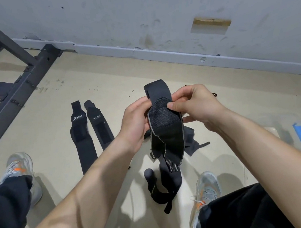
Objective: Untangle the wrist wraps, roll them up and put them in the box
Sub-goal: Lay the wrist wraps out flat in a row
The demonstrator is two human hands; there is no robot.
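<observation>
- Black fabric wrist wrap with a mesh pad and grey edging: held up above the beige floor, its strap looped over the top and its lower end hanging loose.
- Left hand: grips the wrap's left edge, fingers hidden behind it.
- Right hand: thumb and fingers pinch the top of the mesh pad.
- Tangle of further black wraps: on the floor below the held wrap and partly hidden by it.
- Two flat black wraps with white logos: side by side on the floor, left of the held wrap.
- Clear plastic box with blue tape: right of the held wrap, partly covered by the right forearm.
- Dark metal frame: far left of the held wrap, against the grey wall.
</observation>
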